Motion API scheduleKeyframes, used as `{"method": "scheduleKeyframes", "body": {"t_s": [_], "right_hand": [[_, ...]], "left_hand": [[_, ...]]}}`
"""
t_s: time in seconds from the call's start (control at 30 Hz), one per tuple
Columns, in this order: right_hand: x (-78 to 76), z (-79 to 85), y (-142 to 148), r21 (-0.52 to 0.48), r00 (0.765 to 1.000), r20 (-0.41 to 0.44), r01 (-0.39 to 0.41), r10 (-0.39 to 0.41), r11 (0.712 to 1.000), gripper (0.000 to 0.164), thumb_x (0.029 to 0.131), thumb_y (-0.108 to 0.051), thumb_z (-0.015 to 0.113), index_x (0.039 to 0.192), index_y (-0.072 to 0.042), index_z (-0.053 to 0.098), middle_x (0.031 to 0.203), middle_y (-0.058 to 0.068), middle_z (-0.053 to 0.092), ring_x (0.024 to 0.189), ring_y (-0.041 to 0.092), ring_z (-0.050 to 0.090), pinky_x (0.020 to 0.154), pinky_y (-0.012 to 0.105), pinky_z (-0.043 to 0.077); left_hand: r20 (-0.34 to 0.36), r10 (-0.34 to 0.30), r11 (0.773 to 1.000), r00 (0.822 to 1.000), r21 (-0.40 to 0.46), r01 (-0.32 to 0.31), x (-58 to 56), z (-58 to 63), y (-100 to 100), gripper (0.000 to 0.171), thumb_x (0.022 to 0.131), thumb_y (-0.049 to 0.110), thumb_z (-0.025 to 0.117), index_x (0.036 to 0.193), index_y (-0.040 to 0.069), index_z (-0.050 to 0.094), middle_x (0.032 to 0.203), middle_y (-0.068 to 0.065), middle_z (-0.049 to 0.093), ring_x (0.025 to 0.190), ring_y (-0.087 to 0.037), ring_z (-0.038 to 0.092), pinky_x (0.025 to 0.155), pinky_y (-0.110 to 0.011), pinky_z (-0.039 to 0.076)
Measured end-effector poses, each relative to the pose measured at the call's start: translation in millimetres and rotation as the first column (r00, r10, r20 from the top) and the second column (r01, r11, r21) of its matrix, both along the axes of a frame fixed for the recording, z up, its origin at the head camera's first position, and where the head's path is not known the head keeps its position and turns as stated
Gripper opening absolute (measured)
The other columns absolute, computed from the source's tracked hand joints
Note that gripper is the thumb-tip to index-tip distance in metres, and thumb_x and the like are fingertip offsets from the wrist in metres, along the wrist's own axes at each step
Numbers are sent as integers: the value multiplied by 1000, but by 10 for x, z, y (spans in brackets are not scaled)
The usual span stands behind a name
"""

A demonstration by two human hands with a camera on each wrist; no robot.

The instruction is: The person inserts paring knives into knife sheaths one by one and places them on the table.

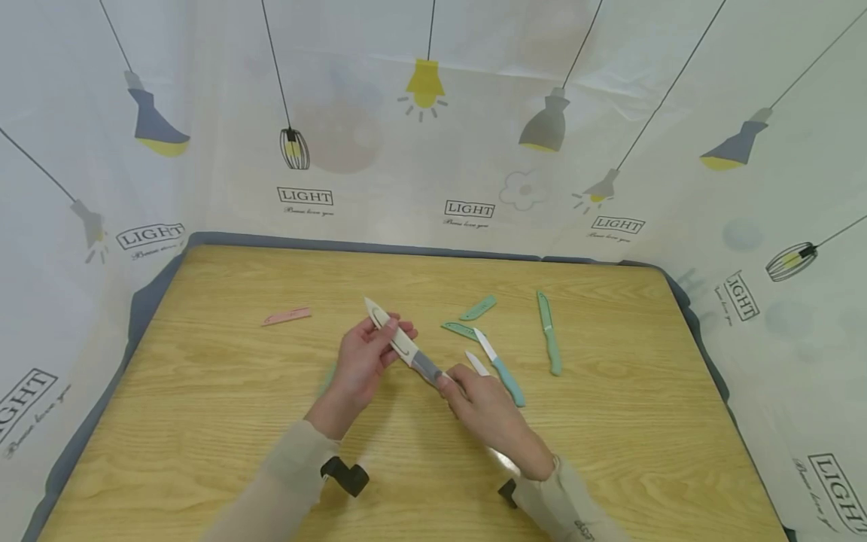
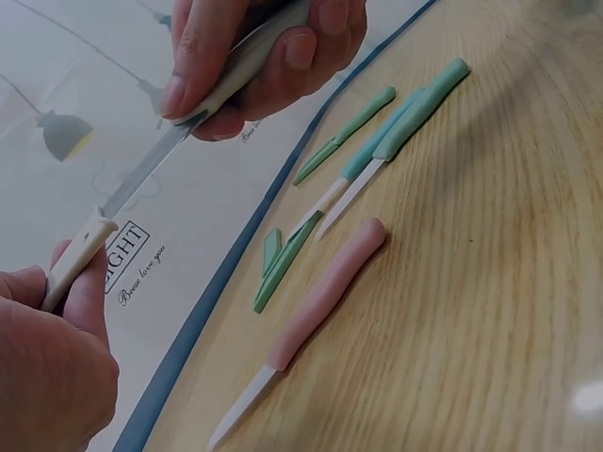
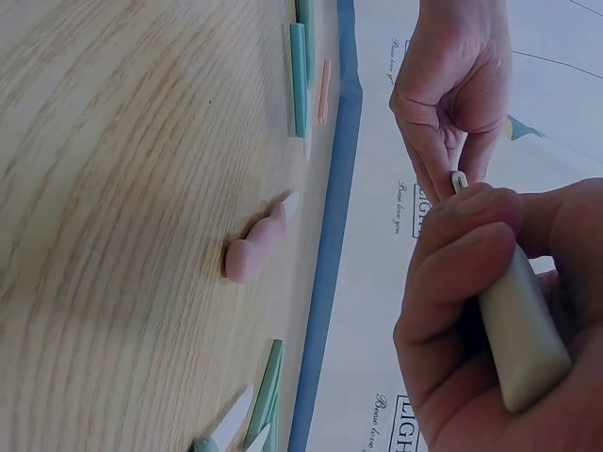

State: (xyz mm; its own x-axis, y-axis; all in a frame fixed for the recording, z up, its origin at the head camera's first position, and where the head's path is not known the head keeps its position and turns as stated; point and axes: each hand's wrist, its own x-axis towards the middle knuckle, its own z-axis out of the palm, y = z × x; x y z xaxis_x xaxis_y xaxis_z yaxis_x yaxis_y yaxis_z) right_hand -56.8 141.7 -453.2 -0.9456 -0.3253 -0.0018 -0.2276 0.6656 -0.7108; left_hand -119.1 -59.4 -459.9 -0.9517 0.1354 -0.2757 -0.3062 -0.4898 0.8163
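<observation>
Above the middle of the table, my left hand [image 1: 359, 360] pinches a cream knife sheath [image 1: 401, 342] between thumb and fingers. My right hand [image 1: 489, 412] grips the cream handle [image 3: 523, 330] of a knife. That knife's grey blade [image 2: 146, 174] is partly inside the sheath, and a bare stretch shows between the hands. Below the hands lies a pink-handled knife [image 2: 325, 297] with a white blade, largely hidden by my right hand in the head view. A blue-handled knife [image 1: 509, 381] lies just beyond my right hand, beside a green-handled knife [image 2: 424, 111].
Two green sheaths [image 1: 478, 307] lie at the back, one under the blue knife's tip. A green knife in its sheath [image 1: 549, 335] is farther right. At the back left lies a pink sheath [image 1: 287, 316]. My left wrist partly covers a green item [image 1: 327, 380].
</observation>
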Motion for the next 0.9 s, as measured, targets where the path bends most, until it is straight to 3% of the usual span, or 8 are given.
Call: {"method": "scheduleKeyframes", "body": {"t_s": [0.4,0.9], "right_hand": [[-18,14,-23,2,1000,16,16,-16,1000,29,103,-35,44,94,-15,63,60,-10,49,43,2,36,36,18,31],[-48,19,-40,26,999,6,39,-40,999,25,102,-32,47,89,-16,61,60,-10,49,45,3,39,38,19,33]], "left_hand": [[-15,-8,1000,1000,-6,8,35,-30,55,33,99,13,53,126,-6,49,114,-21,63,107,-26,64,92,-33,51],[-11,-15,1000,1000,-8,15,42,-40,136,29,100,11,51,124,-6,49,109,-17,66,106,-26,64,94,-34,50]]}}
